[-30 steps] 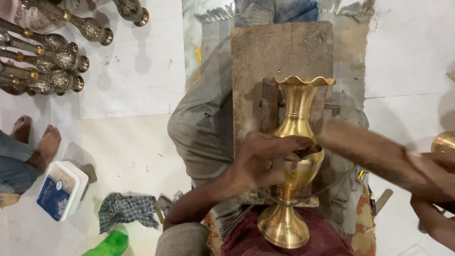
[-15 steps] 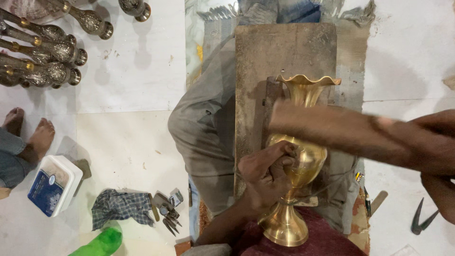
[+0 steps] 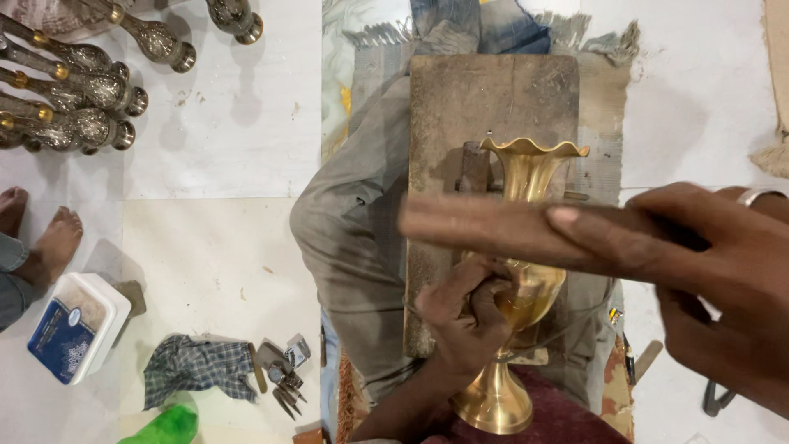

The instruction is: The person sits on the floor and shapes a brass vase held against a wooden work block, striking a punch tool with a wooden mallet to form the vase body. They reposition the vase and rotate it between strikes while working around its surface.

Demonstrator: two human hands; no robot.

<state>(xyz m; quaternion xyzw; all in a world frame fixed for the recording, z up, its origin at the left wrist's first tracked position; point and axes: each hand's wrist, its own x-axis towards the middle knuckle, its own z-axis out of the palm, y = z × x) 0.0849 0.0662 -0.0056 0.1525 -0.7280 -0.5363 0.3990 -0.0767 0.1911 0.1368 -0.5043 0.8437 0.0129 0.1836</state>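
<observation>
A shiny brass vase [image 3: 526,271] with a wavy rim stands over a worn wooden block [image 3: 485,107] between my knees. My left hand [image 3: 468,316] is curled against the vase's round belly, fingers closed on a small tool that I cannot make out. My right hand [image 3: 723,279] grips a long wooden stick [image 3: 485,226], held level across the vase's neck, blurred. A ring shows on that hand.
Several finished dark metal vases [image 3: 78,90] lie at the top left. Another person's bare feet [image 3: 49,238] rest at the left edge. Nearby on the floor are a white box [image 3: 74,325], a checked cloth [image 3: 193,366] and small metal tools [image 3: 283,374].
My right hand has drawn in from the right edge and swung the wooden stick leftward across the vase. My left hand has slid lower on the vase's belly.
</observation>
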